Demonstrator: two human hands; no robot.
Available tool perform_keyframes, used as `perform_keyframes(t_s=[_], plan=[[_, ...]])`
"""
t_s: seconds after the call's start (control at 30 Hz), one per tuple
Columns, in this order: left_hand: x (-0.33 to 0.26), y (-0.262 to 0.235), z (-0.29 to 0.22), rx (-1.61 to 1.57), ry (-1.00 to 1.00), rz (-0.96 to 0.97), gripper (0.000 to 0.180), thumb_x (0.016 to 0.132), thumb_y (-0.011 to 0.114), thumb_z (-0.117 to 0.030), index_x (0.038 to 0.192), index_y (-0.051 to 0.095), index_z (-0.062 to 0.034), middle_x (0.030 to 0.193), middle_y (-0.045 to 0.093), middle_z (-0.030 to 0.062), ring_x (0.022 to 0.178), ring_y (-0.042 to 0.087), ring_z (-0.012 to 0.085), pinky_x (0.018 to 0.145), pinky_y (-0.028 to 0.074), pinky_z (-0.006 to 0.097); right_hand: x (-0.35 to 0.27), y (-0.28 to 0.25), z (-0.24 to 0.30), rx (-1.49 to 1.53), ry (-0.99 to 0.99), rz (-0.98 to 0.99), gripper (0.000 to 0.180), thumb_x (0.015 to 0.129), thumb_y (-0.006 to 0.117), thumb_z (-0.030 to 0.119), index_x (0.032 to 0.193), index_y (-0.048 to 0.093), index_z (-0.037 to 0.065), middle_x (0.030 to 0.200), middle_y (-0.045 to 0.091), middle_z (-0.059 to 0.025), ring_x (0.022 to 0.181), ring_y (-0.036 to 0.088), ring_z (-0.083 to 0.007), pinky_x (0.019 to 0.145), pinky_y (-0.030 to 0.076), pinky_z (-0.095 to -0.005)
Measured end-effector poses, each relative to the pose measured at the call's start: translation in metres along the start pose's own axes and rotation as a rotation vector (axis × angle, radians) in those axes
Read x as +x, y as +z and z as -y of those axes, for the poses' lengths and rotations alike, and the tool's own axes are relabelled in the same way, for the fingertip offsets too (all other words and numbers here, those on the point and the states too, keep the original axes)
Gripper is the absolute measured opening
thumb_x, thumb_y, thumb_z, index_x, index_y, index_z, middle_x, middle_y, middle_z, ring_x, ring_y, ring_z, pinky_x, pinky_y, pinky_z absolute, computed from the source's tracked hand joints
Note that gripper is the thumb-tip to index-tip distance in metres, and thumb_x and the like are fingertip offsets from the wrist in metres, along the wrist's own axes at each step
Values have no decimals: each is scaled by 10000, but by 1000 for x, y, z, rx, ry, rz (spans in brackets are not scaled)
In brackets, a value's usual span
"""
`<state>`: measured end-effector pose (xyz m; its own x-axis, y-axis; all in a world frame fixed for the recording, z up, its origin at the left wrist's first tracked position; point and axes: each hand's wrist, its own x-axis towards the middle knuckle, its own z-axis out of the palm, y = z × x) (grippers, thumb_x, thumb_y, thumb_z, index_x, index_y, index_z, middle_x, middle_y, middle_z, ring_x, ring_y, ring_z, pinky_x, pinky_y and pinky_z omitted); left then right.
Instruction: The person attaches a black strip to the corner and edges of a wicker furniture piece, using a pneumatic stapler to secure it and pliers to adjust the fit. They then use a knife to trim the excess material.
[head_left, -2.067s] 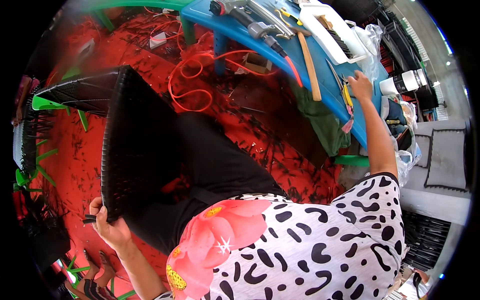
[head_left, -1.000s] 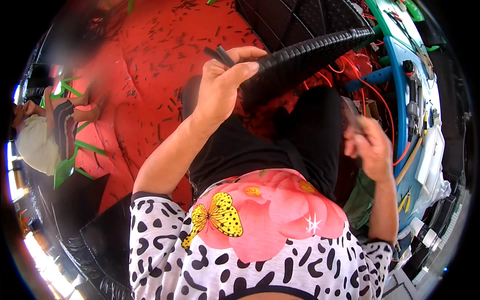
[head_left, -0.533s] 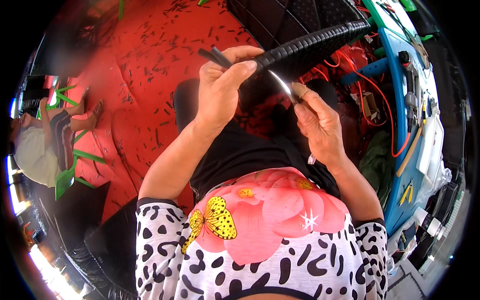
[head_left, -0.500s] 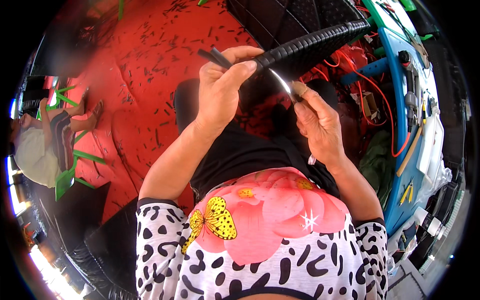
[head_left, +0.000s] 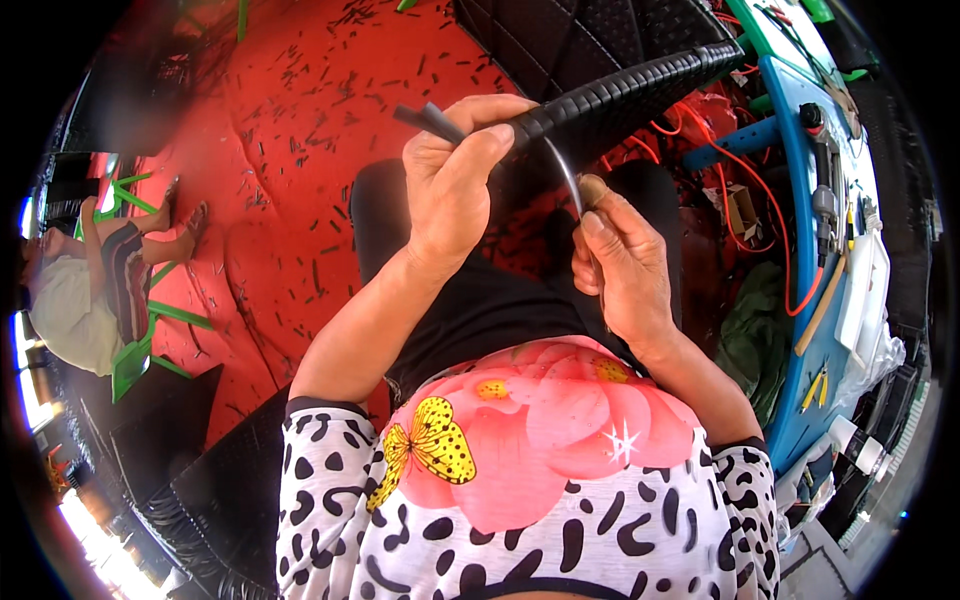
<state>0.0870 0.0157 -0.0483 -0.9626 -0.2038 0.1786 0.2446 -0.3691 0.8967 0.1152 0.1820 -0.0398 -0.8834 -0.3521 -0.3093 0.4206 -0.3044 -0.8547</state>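
A black woven panel (head_left: 590, 35) with a rounded rim (head_left: 630, 82), bound in black strip, slants toward me from the upper right. My left hand (head_left: 450, 165) is closed round the near end of that rim, thumb pressed on top. Two flat black strip ends (head_left: 428, 121) stick out to the left of its fingers. A narrow, glossy dark strip (head_left: 566, 170) curves down from the rim's underside to my right hand (head_left: 625, 255). The right thumb and fingers pinch it, and a tan cover (head_left: 593, 188) shows on one fingertip.
Cut black strip pieces litter the red floor (head_left: 300, 130). At right, a blue table (head_left: 800, 400) carries a wooden-handled tool (head_left: 820, 305) and yellow-handled pliers (head_left: 815, 390). An orange hose (head_left: 765, 190) loops beside it. Another person (head_left: 85, 300) sits at far left by green stools.
My right hand has moved slightly left and down, keeping its pinch on the strip. The strip now hangs more steeply and shines less. My left hand has barely shifted.
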Motion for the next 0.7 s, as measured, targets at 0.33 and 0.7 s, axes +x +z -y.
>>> perform_keyframes(t_s=[0.33,0.7], plan=[[3,-2,2,170,9,-2,283,772,441,-75,941,593,94,873,644,130,800,593,143,761,439,236,20,-22,13,-1199,-922,-106,335,765,602,-23,1087,590,71,742,539,-89,543,512,-180,516,455,-269],[8,-1,5,253,106,-27,244,751,477,-124,865,627,30,624,514,-23,575,419,51,531,330,202,9,27,111,-2182,-925,269,295,734,547,48,1022,602,84,710,448,-100,569,571,-235,482,455,-323]])
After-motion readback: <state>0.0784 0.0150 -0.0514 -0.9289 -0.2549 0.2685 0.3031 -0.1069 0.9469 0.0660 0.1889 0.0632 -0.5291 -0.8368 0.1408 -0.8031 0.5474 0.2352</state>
